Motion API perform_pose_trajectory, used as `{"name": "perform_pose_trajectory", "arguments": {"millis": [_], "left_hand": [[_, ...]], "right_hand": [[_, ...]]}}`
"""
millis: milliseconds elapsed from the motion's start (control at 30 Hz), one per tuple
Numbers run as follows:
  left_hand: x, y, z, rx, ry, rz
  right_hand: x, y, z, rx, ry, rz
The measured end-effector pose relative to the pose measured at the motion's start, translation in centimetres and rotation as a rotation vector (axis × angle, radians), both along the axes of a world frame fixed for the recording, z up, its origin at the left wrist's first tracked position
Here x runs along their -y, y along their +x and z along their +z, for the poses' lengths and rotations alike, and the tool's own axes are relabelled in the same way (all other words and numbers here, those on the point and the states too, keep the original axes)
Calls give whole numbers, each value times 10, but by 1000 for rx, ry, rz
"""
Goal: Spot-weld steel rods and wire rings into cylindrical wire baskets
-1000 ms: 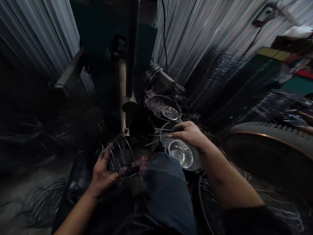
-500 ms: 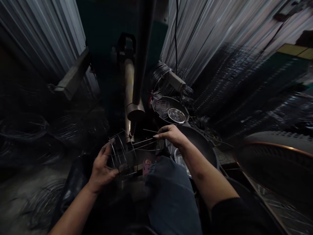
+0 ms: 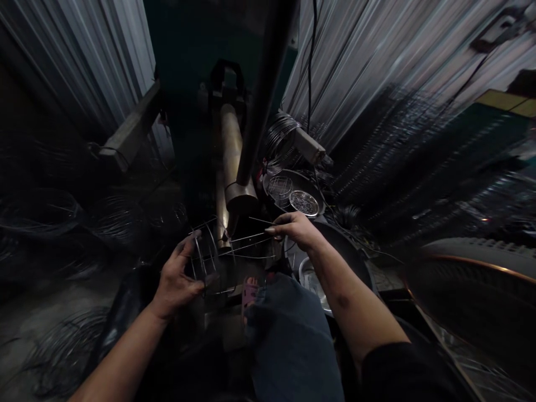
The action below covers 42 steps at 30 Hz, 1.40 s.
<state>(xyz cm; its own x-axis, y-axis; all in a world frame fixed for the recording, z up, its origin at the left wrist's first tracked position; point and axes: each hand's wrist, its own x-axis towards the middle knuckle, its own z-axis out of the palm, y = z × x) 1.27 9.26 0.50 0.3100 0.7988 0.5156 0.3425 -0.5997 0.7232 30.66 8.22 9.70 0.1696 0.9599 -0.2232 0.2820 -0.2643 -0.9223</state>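
My left hand (image 3: pixel 178 279) is closed around the curved side of a wire frame (image 3: pixel 213 258), a cage of thin metal rods with rounded bars. The frame reaches in beneath the round metal electrodes (image 3: pixel 241 196) of a machine. At its right side my right hand (image 3: pixel 295 229) pinches a thin metal rod (image 3: pixel 253 235) between thumb and fingers. The rod's left end lies near the lower electrode (image 3: pixel 223 229); whether they touch I cannot tell. A second thin rod end sticks out above my right fingers. Darkness hides the frame's lower part.
A dark pan (image 3: pixel 288 177) with round wire pieces and a shiny dish (image 3: pixel 304 203) stands beyond my right hand. Below it sits a larger dark basin (image 3: pixel 352 251) holding a clear bowl (image 3: pixel 310 279). Wire coils (image 3: pixel 280 139) hang behind. Loose wire (image 3: pixel 67 346) lies on the floor at left.
The view has shifted slightly, so the machine appears further right and lower. Both hands keep their hold on the wire frame and rod, nearly in place. More of a foot in a pink shoe shows.
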Motion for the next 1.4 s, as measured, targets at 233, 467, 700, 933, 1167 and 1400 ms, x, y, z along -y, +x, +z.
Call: {"name": "perform_pose_trajectory", "arguments": {"millis": [233,467,700,933,1167,1400], "left_hand": [[-7,2,-1,20,-55,10],[-8,2,-3,41,-165,-8],[-8,2,-5,54,-204,-21],[-8,0,-7,70,-229,-34],[-7,5,4,33,-160,19],[-4,-3,-6,115,-303,-35]], "right_hand": [[-9,0,6,60,-14,-20],[-13,4,2,77,-9,9],[-15,6,-5,49,17,-13],[-15,5,-7,10,40,-7],[-18,4,-17,-1,86,3],[18,15,9,424,282,-163]]}}
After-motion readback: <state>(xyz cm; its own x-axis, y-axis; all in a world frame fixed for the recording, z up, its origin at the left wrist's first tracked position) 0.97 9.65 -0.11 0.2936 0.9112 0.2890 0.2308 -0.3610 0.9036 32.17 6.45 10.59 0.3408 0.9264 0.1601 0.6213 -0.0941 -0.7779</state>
